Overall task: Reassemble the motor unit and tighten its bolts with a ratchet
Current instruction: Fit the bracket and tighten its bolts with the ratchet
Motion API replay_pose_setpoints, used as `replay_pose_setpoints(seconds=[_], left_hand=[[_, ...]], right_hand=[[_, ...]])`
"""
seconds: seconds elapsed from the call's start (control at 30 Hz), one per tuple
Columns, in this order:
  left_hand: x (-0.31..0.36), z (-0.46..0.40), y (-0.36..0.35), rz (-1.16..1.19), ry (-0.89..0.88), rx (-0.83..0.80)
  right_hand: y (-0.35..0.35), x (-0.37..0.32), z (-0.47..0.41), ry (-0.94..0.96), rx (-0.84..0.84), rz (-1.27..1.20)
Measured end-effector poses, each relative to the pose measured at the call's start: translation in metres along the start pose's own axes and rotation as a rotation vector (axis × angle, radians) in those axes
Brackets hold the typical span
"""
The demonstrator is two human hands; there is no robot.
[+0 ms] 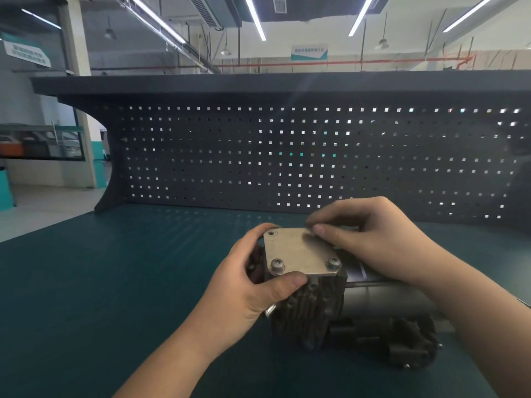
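Two bolts [277, 265] already sit in the near corners of the plate [298, 251], one at about 7 o'clock and one [333, 263] at 5 o'clock on its face; the hole [271, 233] at 11 o'clock is bare, and the corner at 1 o'clock is hidden under fingertips. The plate lies flat on top of the dark finned motor [310, 308], which rests on the green mat [115, 268] low and centre in view, right between both hands. Its long axis seems to run away toward 3 o'clock, where a smooth grey barrel [382, 300] lies under the right forearm.

The left hand [258, 280] is curled round the motor's near-left side, thumb pressed at the plate's near edge, fingers wrapped behind the 11 o'clock corner; a small silver pin or bolt [270, 309] pokes out below its palm, though whether it is held there is unclear. The right hand [362, 242] comes in from 3 o'clock with fingers bent, thumb and forefinger closed together at the plate's far corner. They look to be pinching something small, probably a bolt being started, but the thing itself is not visible.

My judgement: the coming move turns on that far corner, and the right hand is nearer to it, while the left steadies. No ratchet is in view.
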State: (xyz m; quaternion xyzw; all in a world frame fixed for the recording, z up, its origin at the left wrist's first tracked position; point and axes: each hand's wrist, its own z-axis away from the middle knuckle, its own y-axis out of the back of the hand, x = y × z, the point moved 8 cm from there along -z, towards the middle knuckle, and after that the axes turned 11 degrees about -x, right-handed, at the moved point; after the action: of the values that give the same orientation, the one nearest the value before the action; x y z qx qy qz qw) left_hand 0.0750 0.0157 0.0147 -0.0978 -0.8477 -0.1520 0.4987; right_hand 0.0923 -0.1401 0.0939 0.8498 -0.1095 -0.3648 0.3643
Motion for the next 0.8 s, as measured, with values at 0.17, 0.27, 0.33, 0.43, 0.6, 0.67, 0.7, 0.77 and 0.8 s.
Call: replay_pose_setpoints(seconds=[0.17,0.27,0.33,0.43,0.6,0.67,0.7,0.77,0.8], left_hand=[[0.0005,0.0005,0.0006,-0.011,0.002,0.005],[0.002,0.0004,-0.0001,-0.024,0.001,-0.002],[0.0014,0.0003,-0.0004,-0.014,0.004,-0.003],[0.0001,0.0007,0.0006,-0.002,0.008,0.003],[0.0014,0.0011,0.0001,0.003,0.017,-0.006],[0.0022,0.0013,-0.0004,0.008,0.022,-0.007],[0.0026,0.0013,-0.0007,0.014,0.024,-0.007],[0.0025,0.0014,-0.0011,0.028,0.027,-0.008],[0.0019,0.0012,-0.0009,0.027,0.025,-0.007]], right_hand=[[0.0061,0.0051,0.0002,-0.088,0.21,0.119],[0.0034,-0.0008,0.0009,-0.026,0.111,0.047],[0.0006,-0.0003,0.0004,-0.005,0.008,-0.01],[0.0036,0.0061,-0.0012,-0.043,0.022,0.019],[0.0041,0.0046,-0.0001,-0.079,0.172,0.141],[0.0016,0.0001,0.0013,-0.049,0.11,0.113],[0.0004,-0.0001,0.0014,-0.036,0.058,0.058],[0.0014,0.002,0.0005,-0.031,-0.006,0.013],[0.003,0.0036,0.0003,-0.036,0.005,0.025]])
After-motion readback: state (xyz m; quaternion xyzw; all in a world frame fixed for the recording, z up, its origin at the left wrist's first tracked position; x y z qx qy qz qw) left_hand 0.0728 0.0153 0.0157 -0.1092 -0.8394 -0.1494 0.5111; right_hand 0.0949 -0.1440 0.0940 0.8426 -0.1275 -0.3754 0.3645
